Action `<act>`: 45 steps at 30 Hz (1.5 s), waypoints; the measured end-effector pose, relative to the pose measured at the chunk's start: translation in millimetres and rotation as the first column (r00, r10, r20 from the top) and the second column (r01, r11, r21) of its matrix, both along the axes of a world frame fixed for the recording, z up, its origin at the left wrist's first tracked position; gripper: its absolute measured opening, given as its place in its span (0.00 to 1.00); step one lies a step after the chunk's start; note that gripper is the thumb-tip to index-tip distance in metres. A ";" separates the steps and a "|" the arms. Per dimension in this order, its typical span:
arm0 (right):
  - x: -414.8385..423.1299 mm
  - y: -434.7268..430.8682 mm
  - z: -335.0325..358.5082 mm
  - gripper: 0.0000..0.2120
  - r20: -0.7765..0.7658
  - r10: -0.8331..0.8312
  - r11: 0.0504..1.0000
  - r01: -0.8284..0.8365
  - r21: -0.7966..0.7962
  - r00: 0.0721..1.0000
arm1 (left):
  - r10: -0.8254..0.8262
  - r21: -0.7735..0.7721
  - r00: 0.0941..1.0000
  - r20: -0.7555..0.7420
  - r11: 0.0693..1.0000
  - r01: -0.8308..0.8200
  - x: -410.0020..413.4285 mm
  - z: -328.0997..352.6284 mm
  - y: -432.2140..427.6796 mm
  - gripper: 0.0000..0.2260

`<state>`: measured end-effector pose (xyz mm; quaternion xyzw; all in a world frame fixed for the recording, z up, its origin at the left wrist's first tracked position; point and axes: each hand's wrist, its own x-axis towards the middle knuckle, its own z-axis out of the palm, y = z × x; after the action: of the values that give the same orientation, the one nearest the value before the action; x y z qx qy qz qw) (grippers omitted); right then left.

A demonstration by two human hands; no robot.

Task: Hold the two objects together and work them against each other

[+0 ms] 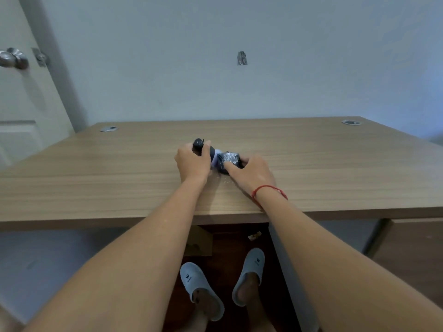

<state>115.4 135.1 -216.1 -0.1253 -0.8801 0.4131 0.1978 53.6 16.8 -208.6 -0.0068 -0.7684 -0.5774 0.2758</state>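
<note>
Both hands are stretched forward over the wooden bench and meet near its middle. The left hand has its fingers curled round a dark rounded object, whose top shows above the knuckles; what kind of object it is I cannot tell. The right hand holds a small dark packet with a shiny, crinkled surface, thumb on the near side and fingers curled behind it. Between the two hands there is a pale lilac part, touching both the dark object and the packet; I cannot say to which of them it belongs. All these things are just above or on the bench surface, a little beyond the middle of the bench, and the hands partly hide them.

On the right wrist there is a thin red string bracelet. Two round metal cable grommets sit in the far corners of the bench, one on the left and one on the right, both well apart from the hands.

Behind the bench is a plain pale wall with a small grey mark on it. At the far left stands a white door with a metal knob. Under the bench, on a dark floor, the person's feet wear grey slippers.
</note>
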 end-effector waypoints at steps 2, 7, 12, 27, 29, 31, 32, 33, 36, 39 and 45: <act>0.4 -0.1 -0.4 0.17 0.008 -0.005 1.000 0.005 -0.004 1.000 | -0.032 0.079 0.999 0.027 0.996 0.030 -0.1 -0.4 -2.1 0.16; -1.9 0.1 0.0 0.16 0.018 -0.027 1.000 0.027 -0.008 0.999 | -0.030 0.050 0.999 0.045 0.998 0.027 3.2 -0.9 -4.2 0.14; -3.8 1.7 -1.3 0.16 -0.003 -0.013 1.000 0.013 0.001 1.000 | -0.041 -0.157 0.999 -0.025 0.987 0.037 5.9 1.6 3.2 0.16; 0.0 -0.3 2.3 0.16 0.000 -0.035 0.999 0.035 0.015 0.999 | -0.108 -0.349 0.987 -0.117 0.935 0.061 7.5 12.2 -16.5 0.20; 0.3 -1.6 3.0 0.16 0.001 -0.047 0.998 0.047 0.029 0.999 | -0.138 -0.292 0.976 -0.166 0.953 0.085 4.7 20.3 -17.3 0.17; 1.1 -2.0 2.7 0.15 -0.003 -0.048 0.998 0.048 0.027 0.999 | -0.202 -0.294 0.961 -0.190 0.946 0.140 4.8 24.6 -13.4 0.15; 1.2 -2.5 2.7 0.15 -0.006 -0.046 0.999 0.046 0.026 0.999 | -0.244 -0.316 0.952 -0.185 0.932 0.177 5.9 24.7 -10.9 0.15; 1.8 -2.7 2.2 0.15 -0.010 -0.047 0.998 0.047 0.033 0.999 | -0.283 -0.341 0.943 -0.176 0.916 0.212 7.3 23.6 -7.5 0.15; 1.8 -3.4 2.5 0.19 -0.012 -0.047 0.997 0.048 0.063 0.999 | -0.275 -0.421 0.947 -0.166 0.888 0.184 7.0 19.8 1.2 0.16; 1.6 -2.6 2.7 0.21 -0.009 -0.063 0.997 0.063 0.049 0.998 | -0.148 -0.566 0.981 -0.123 0.822 0.053 3.9 16.6 1.3 0.14; 0.2 -2.8 1.6 0.20 0.004 -0.072 0.997 0.072 0.031 0.997 | -0.130 -0.350 0.964 -0.234 0.936 0.041 8.3 23.4 4.3 0.16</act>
<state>115.6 132.3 -214.5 -0.1552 -0.8817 0.3919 0.2120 61.9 21.1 -185.1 -0.1619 -0.8144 -0.4411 0.3407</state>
